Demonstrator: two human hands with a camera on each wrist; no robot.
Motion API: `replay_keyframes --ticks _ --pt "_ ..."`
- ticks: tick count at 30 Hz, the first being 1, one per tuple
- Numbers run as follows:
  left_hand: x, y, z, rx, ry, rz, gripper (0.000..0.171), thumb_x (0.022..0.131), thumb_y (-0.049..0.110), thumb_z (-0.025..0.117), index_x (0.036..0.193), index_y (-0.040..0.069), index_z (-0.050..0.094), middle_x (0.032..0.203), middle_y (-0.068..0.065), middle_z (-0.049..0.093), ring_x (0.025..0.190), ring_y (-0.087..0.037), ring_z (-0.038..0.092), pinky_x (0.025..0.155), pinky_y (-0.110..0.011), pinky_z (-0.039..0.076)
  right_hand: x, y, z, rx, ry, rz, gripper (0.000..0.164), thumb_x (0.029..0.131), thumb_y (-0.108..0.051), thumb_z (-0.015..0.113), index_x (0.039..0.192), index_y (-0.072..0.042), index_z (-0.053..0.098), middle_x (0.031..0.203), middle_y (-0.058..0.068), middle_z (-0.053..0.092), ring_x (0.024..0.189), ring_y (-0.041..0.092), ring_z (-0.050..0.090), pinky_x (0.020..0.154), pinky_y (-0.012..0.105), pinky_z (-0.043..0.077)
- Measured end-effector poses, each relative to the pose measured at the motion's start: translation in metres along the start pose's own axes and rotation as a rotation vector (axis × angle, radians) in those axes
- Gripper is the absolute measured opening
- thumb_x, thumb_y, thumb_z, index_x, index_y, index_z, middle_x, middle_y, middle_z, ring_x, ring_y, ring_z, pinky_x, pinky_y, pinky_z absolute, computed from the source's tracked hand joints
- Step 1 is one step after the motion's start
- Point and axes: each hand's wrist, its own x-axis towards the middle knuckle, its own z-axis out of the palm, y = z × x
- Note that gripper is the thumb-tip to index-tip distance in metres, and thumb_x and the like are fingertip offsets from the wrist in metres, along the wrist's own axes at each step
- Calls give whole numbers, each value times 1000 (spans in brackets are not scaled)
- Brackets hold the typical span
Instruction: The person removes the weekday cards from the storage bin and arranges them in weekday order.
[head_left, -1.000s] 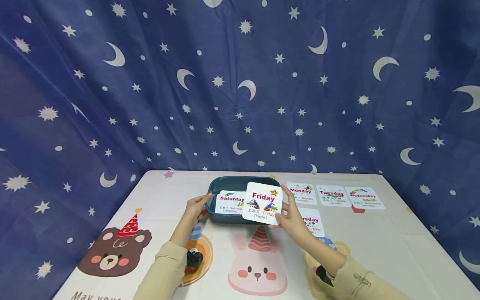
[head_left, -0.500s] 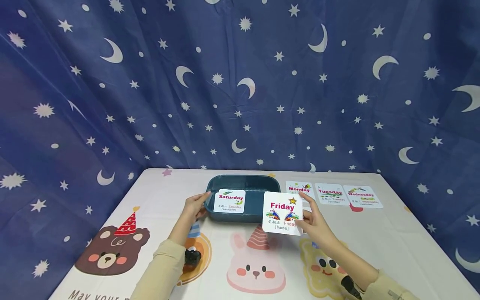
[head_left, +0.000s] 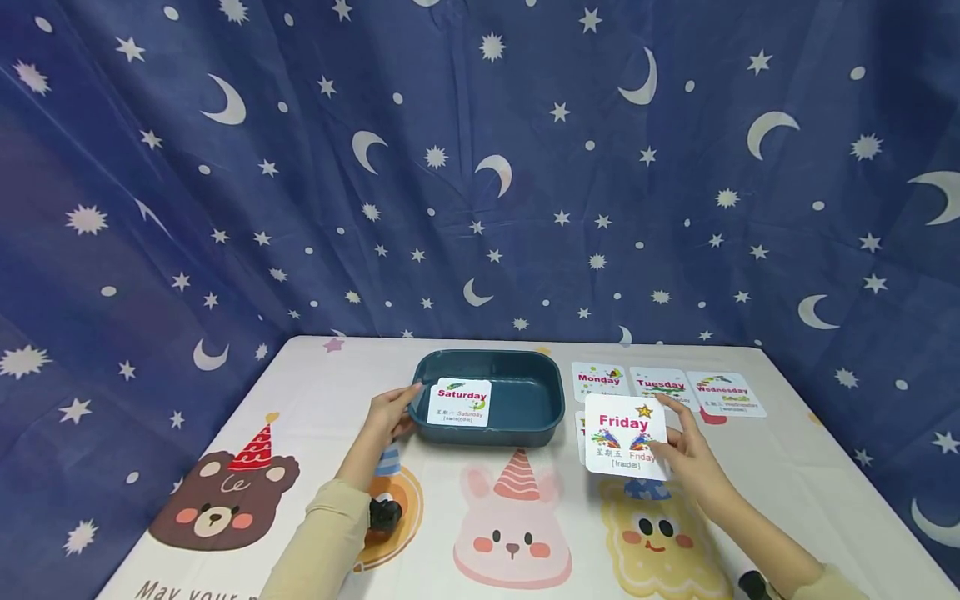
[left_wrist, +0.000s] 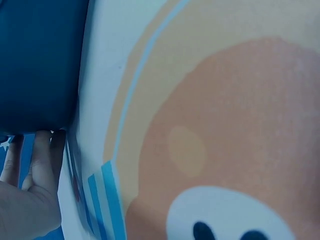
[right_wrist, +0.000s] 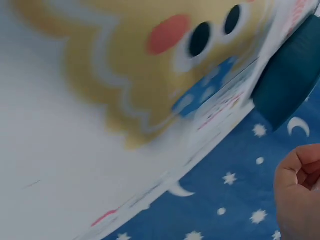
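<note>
My right hand (head_left: 690, 454) pinches a white "Friday" card (head_left: 622, 437) by its right edge. The card faces up and overlaps another card (head_left: 581, 435), leaving only a strip of that one in sight at the left. At the left end of a dark teal plastic bin (head_left: 525, 437), my left hand (head_left: 390, 414) grips the wall near the rim. Inside the bin, on its left side, lies a "Saturday" card (head_left: 459, 402). The left wrist view shows the left hand's fingers (left_wrist: 40, 160) against the bin's end.
Behind the held card, "Monday" (head_left: 600, 379), "Tuesday" (head_left: 658, 383) and "Wednesday" (head_left: 723, 393) cards lie in a row. The tablecloth (head_left: 315, 417) has cartoon animal prints. A blue star-and-moon curtain (head_left: 480, 250) rises behind the table's far edge.
My right hand has carried the "Friday" card rightward from over the bin to in front of the laid-out cards. My left hand stays at the bin.
</note>
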Motion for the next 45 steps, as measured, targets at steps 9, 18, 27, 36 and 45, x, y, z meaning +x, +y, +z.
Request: replay_keyframes --ticks 9,18,27,36,45 --pt "-1 2 1 1 8 -5 51 90 37 63 129 5 55 113 -12 63 62 -3 60 53 -14 47 2 23 -34 -102 40 23 60 94 6 40 145 -6 11 112 33 56 75 0 62 63 24 54" --pt "0 6 -1 -22 5 -1 52 88 36 65 128 3 56 87 -1 67 54 -2 58 49 -15 46 13 45 -60 -207 131 -71 55 92 9 38 141 0 16 95 15 61 67 0 57 55 23 50" --pt "-1 4 -1 -9 19 -22 51 89 37 64 128 5 57 92 -4 66 53 -2 54 49 -15 45 28 54 -72 -330 149 -38 55 89 11 36 141 4 19 107 37 52 71 -4 51 57 20 47" --pt "-3 1 0 -3 19 -15 50 89 36 64 127 5 57 91 -4 67 52 -2 53 49 -15 43 47 67 -83 -500 31 71 53 93 4 35 141 12 12 124 43 38 106 47 49 88 49 41" --pt "-3 2 0 -43 11 -13 52 89 35 64 128 2 55 96 -6 67 61 -4 60 52 -15 48 56 77 -87 -578 -34 183 59 90 -2 42 137 19 13 124 45 34 109 53 43 98 60 33"
